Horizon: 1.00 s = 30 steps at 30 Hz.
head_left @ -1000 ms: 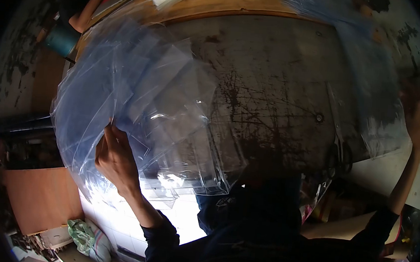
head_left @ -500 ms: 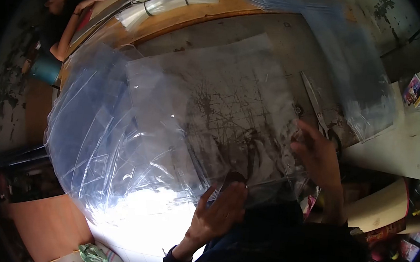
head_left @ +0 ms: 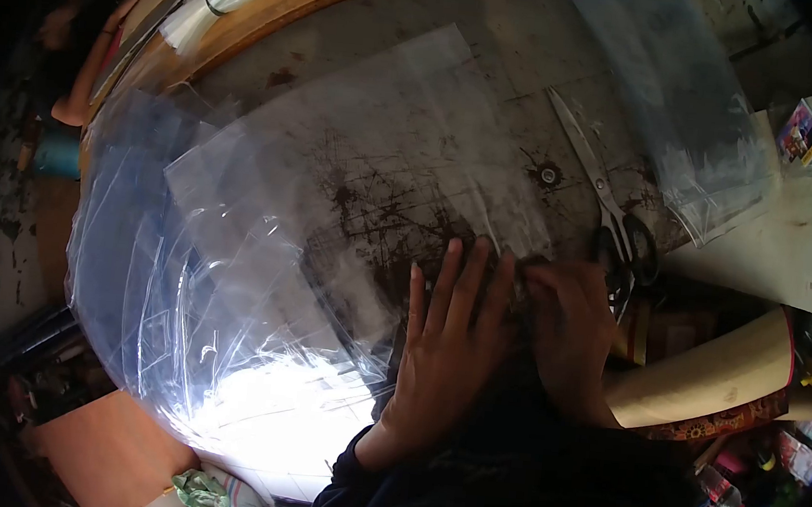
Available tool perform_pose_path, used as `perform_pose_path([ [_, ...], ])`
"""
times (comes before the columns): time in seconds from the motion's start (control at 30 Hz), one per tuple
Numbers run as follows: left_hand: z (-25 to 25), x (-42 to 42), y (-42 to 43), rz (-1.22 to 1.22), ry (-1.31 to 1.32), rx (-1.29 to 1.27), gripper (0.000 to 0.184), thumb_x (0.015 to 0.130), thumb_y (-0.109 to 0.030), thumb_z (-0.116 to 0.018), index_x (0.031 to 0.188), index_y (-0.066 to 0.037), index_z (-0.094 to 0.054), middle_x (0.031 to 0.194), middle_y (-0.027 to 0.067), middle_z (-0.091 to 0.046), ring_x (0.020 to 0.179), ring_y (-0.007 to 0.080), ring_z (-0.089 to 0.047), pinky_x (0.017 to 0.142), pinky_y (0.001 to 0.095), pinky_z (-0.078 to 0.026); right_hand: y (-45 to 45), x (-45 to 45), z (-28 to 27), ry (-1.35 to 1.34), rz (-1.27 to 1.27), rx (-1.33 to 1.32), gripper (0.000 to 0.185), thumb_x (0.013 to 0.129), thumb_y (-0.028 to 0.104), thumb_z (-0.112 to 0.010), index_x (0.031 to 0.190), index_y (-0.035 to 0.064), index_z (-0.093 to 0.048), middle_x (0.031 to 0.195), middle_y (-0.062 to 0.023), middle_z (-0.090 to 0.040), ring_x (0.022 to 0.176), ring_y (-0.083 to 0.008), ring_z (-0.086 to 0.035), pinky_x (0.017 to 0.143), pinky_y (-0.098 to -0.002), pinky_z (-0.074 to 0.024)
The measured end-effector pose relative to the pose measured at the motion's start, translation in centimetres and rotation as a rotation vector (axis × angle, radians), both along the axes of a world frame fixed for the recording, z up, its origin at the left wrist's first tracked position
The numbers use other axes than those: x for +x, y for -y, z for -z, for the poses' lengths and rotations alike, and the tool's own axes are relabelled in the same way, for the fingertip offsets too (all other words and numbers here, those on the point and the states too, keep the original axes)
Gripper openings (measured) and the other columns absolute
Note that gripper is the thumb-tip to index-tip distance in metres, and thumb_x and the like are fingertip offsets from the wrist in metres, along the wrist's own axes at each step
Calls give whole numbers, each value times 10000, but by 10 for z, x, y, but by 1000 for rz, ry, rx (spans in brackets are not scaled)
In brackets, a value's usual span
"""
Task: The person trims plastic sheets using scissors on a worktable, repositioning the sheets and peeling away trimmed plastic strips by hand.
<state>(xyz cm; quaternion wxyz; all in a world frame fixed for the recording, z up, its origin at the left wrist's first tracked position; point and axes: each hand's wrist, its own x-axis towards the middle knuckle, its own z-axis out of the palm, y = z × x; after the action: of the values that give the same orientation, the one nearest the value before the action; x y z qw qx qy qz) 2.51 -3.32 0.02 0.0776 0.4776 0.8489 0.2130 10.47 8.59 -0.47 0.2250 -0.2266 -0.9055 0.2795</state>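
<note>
A clear plastic sheet (head_left: pixel 341 113) lies over the dark, scratched tabletop (head_left: pixel 369 18). My left hand (head_left: pixel 451 344) lies flat near its lower edge, fingers stretched out. Close on its right, my right hand (head_left: pixel 573 326) has its fingers bent and pressed together at the sheet's lower right edge; what lies between them is hidden. More clear plastic sheets (head_left: pixel 136 249) are piled on the left. Scissors (head_left: pixel 600 186) lie partly open on the tabletop, just beyond my right hand.
Another stack of clear plastic (head_left: pixel 704 154) lies at the right. Bundled strips (head_left: pixel 225 6) are at the upper left, near another person's arm (head_left: pixel 83 85). A beige roll (head_left: pixel 703 386) and a pale board (head_left: pixel 804 230) are at the right. A sack (head_left: pixel 230 499) is below.
From the left pile and the far right, my hands have come together at the near edge. A single sheet now lies across the tabletop. The view has shifted.
</note>
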Motion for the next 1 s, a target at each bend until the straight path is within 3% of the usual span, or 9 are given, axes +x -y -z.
perform_pose_path([
  [0.07,7,-1,-3,-36,-6,6,629,801,-302,-608,1352,-106,-375,1375,157,-347,1318,298,-295,1039,551,-236,6,-3,-5,4,1,-54,306,760,11,-648,1057,32,-579,982,-131,-530,808,-252,-559,675,-330,-467],
  [0.17,9,-1,-4,-43,-61,25,646,734,-268,-682,1313,-128,-434,1361,143,-366,1298,313,-325,1027,571,-254,9,-5,-15,15,193,100,320,764,13,-646,1074,29,-570,940,-121,-537,809,-257,-560,678,-340,-469],
  [0.37,3,-11,-4,-10,-59,-32,699,694,-281,-709,1324,-175,-424,1378,123,-343,1302,293,-319,1037,575,-239,-1,12,-25,177,147,-191,358,767,42,-654,1109,34,-550,891,-116,-528,828,-266,-550,686,-342,-461],
  [0.53,-6,-27,-1,0,-76,-127,733,682,-258,-709,1342,-254,-389,1406,102,-298,1319,286,-285,1037,605,-207,0,11,-26,192,113,-40,210,767,27,-644,962,17,-567,879,-122,-541,771,-265,-570,641,-351,-463],
  [0.77,4,-30,-3,4,-200,-117,757,664,-206,-711,1340,-274,-378,1436,67,-280,1340,277,-250,1044,643,-101,-2,12,-25,73,59,-205,140,775,-20,-608,905,9,-564,824,-120,-562,709,-267,-571,581,-335,-460],
  [0.83,9,-32,-6,183,-331,-6,719,658,-148,-705,1307,-267,-419,1439,28,-301,1341,261,-256,1039,659,-79,-1,10,-30,-47,-83,-230,141,775,-42,-595,905,5,-563,832,-126,-570,709,-255,-576,559,-320,-461],
  [0.87,9,-32,-6,183,-331,-8,719,658,-148,-705,1307,-267,-419,1439,28,-301,1341,261,-256,1039,659,-79,0,10,-30,-47,-83,-232,141,775,-42,-595,905,5,-563,832,-126,-570,709,-255,-576,559,-320,-461],
  [0.93,8,-32,-7,177,-175,55,521,804,-142,-557,1287,-297,-439,1449,-41,-285,1350,211,-239,1006,706,-63,0,8,-29,-32,-136,-275,157,769,-48,-602,913,7,-576,836,-129,-578,712,-248,-583,562,-311,-462],
  [1.0,9,-30,-5,142,-167,124,461,794,-150,-576,1224,-289,-482,1421,-38,-333,1339,199,-262,1009,706,-66,-2,10,-29,-32,-183,-327,163,766,-45,-607,918,10,-584,841,-128,-580,716,-248,-587,563,-306,-463],
])
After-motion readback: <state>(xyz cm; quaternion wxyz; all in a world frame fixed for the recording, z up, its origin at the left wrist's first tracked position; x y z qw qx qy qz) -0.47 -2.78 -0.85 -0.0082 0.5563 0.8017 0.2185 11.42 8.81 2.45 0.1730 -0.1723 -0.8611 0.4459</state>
